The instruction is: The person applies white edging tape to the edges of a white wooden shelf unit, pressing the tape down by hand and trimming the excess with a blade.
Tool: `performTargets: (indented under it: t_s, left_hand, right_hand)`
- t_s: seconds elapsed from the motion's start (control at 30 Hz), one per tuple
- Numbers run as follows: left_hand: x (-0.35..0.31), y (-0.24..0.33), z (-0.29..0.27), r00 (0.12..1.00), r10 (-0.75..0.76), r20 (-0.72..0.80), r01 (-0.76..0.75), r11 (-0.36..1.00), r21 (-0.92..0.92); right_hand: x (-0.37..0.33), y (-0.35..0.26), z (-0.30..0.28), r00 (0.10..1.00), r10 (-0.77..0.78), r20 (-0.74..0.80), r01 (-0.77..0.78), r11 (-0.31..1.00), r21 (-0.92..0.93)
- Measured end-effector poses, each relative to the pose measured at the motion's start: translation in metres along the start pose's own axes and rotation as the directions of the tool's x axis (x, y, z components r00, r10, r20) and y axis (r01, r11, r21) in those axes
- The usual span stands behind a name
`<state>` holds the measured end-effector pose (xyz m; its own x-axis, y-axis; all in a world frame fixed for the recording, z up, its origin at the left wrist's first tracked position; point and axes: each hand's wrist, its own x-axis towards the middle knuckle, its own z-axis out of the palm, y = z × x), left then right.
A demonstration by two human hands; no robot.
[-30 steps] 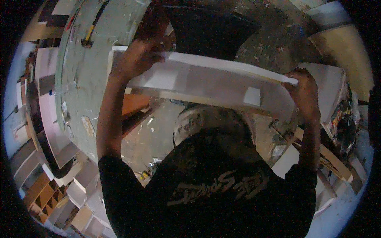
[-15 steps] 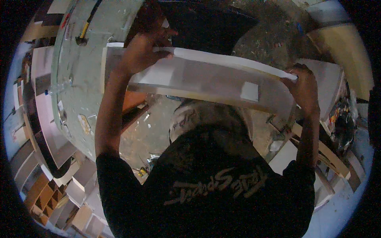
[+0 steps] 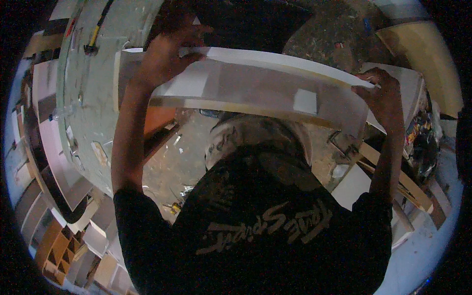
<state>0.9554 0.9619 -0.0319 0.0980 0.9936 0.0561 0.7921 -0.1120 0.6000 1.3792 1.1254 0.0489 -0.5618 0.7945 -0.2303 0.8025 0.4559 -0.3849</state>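
Note:
A long pale panel (image 3: 255, 86) lies across in front of me, with a white strip (image 3: 275, 59) running along its far edge. My left hand (image 3: 164, 59) rests at the left part of that edge, its thumb against the strip and its fingers spread apart beyond it. At the right end my right hand (image 3: 383, 91) is closed, pinching the strip between thumb and fingers. The strip's white tip shows just past the fingertips. A small bright rectangle (image 3: 306, 101) shows on the panel's face. The panel's underside is hidden.
To the left stands a greenish worktable (image 3: 93, 113) with a yellow-handled hammer (image 3: 91, 46). Pale panels (image 3: 51, 118) lean beyond it. A metal clamp (image 3: 341, 145) lies at right, near wooden boards (image 3: 398, 184). Scraps litter the floor (image 3: 169, 160).
The whole view has shifted slightly, carrying the panel left and up in the picture. My right hand has moved a little rightward along the edge; my left hand keeps its place.

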Motion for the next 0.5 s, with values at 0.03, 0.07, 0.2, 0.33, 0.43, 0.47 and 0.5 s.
performTargets:
  t_s: [0.03, 0.07, 0.2, 0.33, 0.43, 0.47, 0.5]
  left_hand:
    - [0.001, 0.003, 0.0, 1.0, 0.011, -0.014, -0.012, 1.0, -0.017]
    - [0.002, 0.004, 0.0, 0.999, 0.023, -0.029, -0.023, 0.999, -0.033]
    - [0.0, 0.0, -0.001, 0.998, 0.06, 0.001, -0.06, 0.998, 0.003]
    - [0.002, -0.004, 0.01, 0.997, 0.077, -0.006, -0.078, 0.994, -0.077]
    - [0.008, 0.008, 0.01, 0.999, 0.046, 0.006, -0.045, 0.993, -0.111]
    - [0.01, 0.012, 0.007, 0.999, 0.036, 0.023, -0.035, 0.997, -0.066]
    - [0.012, 0.013, 0.007, 0.999, 0.037, 0.024, -0.035, 0.997, -0.067]
  right_hand:
    - [-0.001, -0.004, -0.003, 0.994, 0.106, 0.035, -0.109, 0.991, 0.072]
    - [-0.003, -0.005, -0.007, 0.993, 0.108, 0.039, -0.111, 0.991, 0.069]
    - [-0.006, 0.001, -0.015, 0.999, 0.031, 0.018, -0.032, 0.994, 0.104]
    - [-0.005, 0.002, -0.006, 1.0, 0.028, 0.0, -0.028, 0.994, 0.102]
    - [-0.003, 0.004, 0.0, 1.0, 0.028, -0.004, -0.027, 0.998, 0.06]
    - [-0.003, 0.004, 0.0, 1.0, 0.028, -0.002, -0.028, 0.998, 0.06]
    - [-0.003, 0.005, 0.0, 1.0, 0.015, 0.002, -0.015, 0.997, 0.078]
